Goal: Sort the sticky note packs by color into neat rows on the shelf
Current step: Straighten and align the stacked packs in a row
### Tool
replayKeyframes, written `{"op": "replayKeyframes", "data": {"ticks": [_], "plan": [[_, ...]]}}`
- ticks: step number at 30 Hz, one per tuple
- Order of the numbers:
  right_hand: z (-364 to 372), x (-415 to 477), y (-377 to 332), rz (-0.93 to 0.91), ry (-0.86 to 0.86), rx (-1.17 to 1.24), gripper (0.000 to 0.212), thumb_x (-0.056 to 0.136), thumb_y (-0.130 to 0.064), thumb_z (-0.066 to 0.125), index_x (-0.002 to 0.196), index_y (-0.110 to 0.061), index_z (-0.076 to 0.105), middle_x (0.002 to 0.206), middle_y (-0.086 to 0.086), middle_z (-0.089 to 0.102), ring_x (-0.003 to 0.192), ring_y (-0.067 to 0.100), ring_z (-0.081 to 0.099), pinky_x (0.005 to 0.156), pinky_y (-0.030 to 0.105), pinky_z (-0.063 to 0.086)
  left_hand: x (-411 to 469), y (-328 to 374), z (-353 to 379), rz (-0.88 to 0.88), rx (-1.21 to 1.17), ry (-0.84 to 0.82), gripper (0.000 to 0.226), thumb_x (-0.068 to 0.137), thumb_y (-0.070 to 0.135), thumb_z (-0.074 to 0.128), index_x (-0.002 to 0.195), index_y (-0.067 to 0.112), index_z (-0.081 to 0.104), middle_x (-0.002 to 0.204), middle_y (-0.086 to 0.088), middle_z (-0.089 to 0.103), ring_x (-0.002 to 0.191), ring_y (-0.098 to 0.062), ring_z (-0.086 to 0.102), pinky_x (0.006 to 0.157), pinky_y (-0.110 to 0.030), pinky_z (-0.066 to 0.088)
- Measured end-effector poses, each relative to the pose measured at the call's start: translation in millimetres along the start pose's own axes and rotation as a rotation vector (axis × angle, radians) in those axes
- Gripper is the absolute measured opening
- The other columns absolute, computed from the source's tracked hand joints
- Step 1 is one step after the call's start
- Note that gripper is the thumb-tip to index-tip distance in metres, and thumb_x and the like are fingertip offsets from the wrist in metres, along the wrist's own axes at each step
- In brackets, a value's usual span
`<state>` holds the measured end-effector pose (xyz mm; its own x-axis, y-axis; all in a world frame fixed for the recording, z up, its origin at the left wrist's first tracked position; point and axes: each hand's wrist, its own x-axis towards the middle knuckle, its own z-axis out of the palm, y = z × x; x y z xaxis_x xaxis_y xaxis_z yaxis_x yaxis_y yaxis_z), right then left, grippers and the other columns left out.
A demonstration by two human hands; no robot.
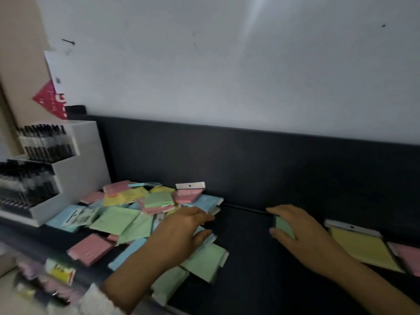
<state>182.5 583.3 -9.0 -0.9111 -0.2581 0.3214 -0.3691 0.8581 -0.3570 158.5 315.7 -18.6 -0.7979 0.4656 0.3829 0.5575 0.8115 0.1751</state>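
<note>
Sticky note packs (pixel 127 214) in pink, yellow, green and blue are heaped in a loose pile on the left part of the dark shelf (pixel 245 264), overlapped at all angles and pushed up against the black back panel (pixel 250 167); the left hand (pixel 181 233) is laid on the right edge of this pile, its fingers stretched nearly flat over the packs and its thumb spread apart, with nothing seen to be gripped; the right hand (pixel 302 235) is held over the middle of the shelf, apart from the pile, and a green pack (pixel 284 227) is pinched between its thumb and curled fingers; whether that pack touches the shelf cannot be told; just to the right of this hand a yellow pack (pixel 361 248) is laid flat, and a pink pack (pixel 409 258) is set beside it at the frame edge; a white display box (pixel 77 178) filled with dark pens (pixel 45 142) is stood at the left end, next to the pile.
</note>
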Motion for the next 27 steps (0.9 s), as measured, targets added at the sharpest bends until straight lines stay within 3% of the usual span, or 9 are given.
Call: {"op": "replayKeyframes", "data": {"ticks": [4,8,12,17,21,24,27], "plan": [[23,15,-42,-0.108,-0.132,-0.078,0.049,0.093,-0.040,0.048,0.139,-0.035,0.032,0.135,-0.021,0.033,0.123,-0.004,0.030,0.096,0.004,0.017,-33,-37,-3,-0.092,-0.029,0.006,0.040,0.084,0.044,0.046,0.119,0.031,0.060,0.120,0.011,0.061,0.109,-0.014,0.056,0.088,-0.022,0.045],[51,39,-80,-0.151,-0.194,-0.117,0.050,0.094,-0.039,0.048,0.140,-0.034,0.030,0.139,-0.018,0.032,0.127,-0.002,0.029,0.100,0.006,0.018,-54,-86,-11,-0.120,0.003,-0.012,0.039,0.078,0.048,0.044,0.105,0.031,0.066,0.103,0.010,0.068,0.090,-0.015,0.065,0.071,-0.023,0.054],[88,72,-127,-0.147,-0.231,-0.122,0.050,0.094,-0.039,0.047,0.141,-0.031,0.031,0.142,-0.014,0.033,0.130,0.003,0.028,0.104,0.012,0.020,-69,-145,-28,-0.126,0.050,-0.013,0.032,0.072,0.042,0.063,0.101,0.030,0.069,0.099,0.011,0.070,0.085,-0.012,0.066,0.069,-0.019,0.052],[133,113,-187,-0.109,-0.271,-0.097,0.053,0.093,-0.036,0.050,0.142,-0.032,0.029,0.144,-0.013,0.032,0.133,0.009,0.030,0.111,0.022,0.024,-82,-219,-47,-0.169,0.000,-0.060,0.046,0.078,0.038,0.070,0.121,0.027,0.060,0.124,0.005,0.061,0.112,-0.018,0.057,0.093,-0.030,0.045],[154,139,-212,-0.026,-0.257,-0.152,0.051,0.093,-0.033,0.049,0.141,-0.029,0.032,0.145,-0.009,0.034,0.131,0.013,0.033,0.109,0.026,0.029,-81,-261,-44,-0.093,-0.029,-0.160,0.066,0.082,0.047,0.061,0.141,0.027,0.037,0.148,0.006,0.035,0.134,-0.015,0.035,0.109,-0.026,0.028],[164,155,-221,0.045,-0.245,-0.215,0.054,0.093,-0.031,0.050,0.143,-0.026,0.031,0.147,-0.006,0.033,0.132,0.015,0.032,0.108,0.025,0.027,-77,-280,-36,-0.034,0.006,-0.264,0.073,0.082,0.054,0.057,0.144,0.026,0.030,0.152,0.005,0.028,0.137,-0.014,0.030,0.112,-0.026,0.022],[175,171,-222,0.121,-0.212,-0.245,0.057,0.093,-0.033,0.051,0.144,-0.019,0.030,0.148,0.000,0.035,0.135,0.018,0.032,0.110,0.027,0.026,-68,-286,-33,0.023,0.060,-0.285,0.064,0.082,0.056,0.054,0.136,0.023,0.043,0.141,0.002,0.045,0.126,-0.016,0.043,0.106,-0.028,0.031]]}}
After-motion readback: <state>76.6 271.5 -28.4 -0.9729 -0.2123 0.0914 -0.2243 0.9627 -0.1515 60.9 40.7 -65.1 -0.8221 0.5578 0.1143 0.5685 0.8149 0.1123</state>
